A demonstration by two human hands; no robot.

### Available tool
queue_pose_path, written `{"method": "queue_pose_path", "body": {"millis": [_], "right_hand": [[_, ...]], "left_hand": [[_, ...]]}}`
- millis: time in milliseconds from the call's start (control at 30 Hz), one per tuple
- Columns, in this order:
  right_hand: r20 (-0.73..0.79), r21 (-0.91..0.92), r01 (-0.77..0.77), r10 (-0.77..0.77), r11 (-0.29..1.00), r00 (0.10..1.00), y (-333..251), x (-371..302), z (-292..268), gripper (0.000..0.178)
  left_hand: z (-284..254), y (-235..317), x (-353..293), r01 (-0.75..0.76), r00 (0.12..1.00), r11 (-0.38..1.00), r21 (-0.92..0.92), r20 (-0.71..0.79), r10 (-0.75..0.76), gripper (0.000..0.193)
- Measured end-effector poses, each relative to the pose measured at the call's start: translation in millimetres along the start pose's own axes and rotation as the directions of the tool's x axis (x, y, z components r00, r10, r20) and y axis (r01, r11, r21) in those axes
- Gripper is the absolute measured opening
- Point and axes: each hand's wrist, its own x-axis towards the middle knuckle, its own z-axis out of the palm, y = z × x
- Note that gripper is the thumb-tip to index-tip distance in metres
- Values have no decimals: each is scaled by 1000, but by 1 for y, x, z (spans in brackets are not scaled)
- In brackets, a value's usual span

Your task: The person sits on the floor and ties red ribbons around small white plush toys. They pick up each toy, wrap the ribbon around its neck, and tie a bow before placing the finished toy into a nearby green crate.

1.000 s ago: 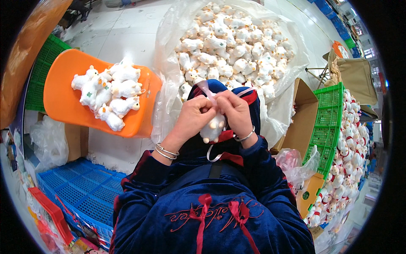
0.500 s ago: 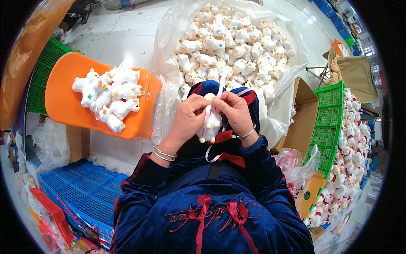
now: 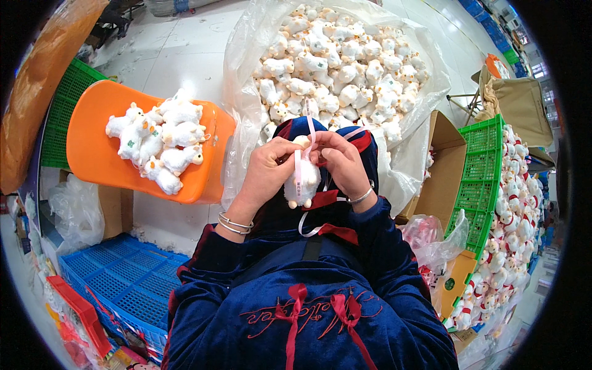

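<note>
Above my lap is a small white plush animal [image 3: 303, 185], its feet pointing toward me. A pale pink ribbon [image 3: 298, 168] with printing goes about its neck; one end hangs down over the body and the other sticks up past the head. My left hand [image 3: 269, 168] is closed at the neck, thumb and fingers pinching the ribbon beside the toy. Opposite it, my right hand [image 3: 346, 168] has bent fingers closed on the ribbon where the strands cross. The fingertips partly hide the crossing and the toy's head.
A large clear plastic bag [image 3: 240, 80] of white plush toys lies ahead. At left, an orange stool [image 3: 92, 132] holds several more, with a blue crate [image 3: 123, 277] nearer me. At right stand a cardboard box [image 3: 441, 166] and a green crate [image 3: 478, 179] beside red-scarfed plush toys [image 3: 499, 246].
The upward ribbon end has swung left, and my right fingers have shifted at the crossing. Both hands and the toy have moved slightly left.
</note>
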Motion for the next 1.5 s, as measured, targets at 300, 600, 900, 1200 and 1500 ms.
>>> {"method": "queue_pose_path", "body": {"millis": [300,600,900,1200,1500], "right_hand": [[-84,-321,87,-120,943,989,-1,-7,14,11],[332,-674,392,-217,627,918,-17,-11,8,11],[9,-721,-14,29,693,1000,-23,2,16,18],[297,-891,391,-353,232,887,-3,7,28,9],[302,-771,185,95,610,949,-40,11,0,11]], "left_hand": [[3,-1,-1,24,999,1000,-21,-26,-24,13],[8,-10,-4,117,991,977,-179,-41,-126,14],[20,-7,-9,-67,992,990,-127,-113,53,10],[26,-16,-10,-284,929,957,65,-227,291,8],[17,-26,-16,-270,936,961,50,-222,275,10]]}}
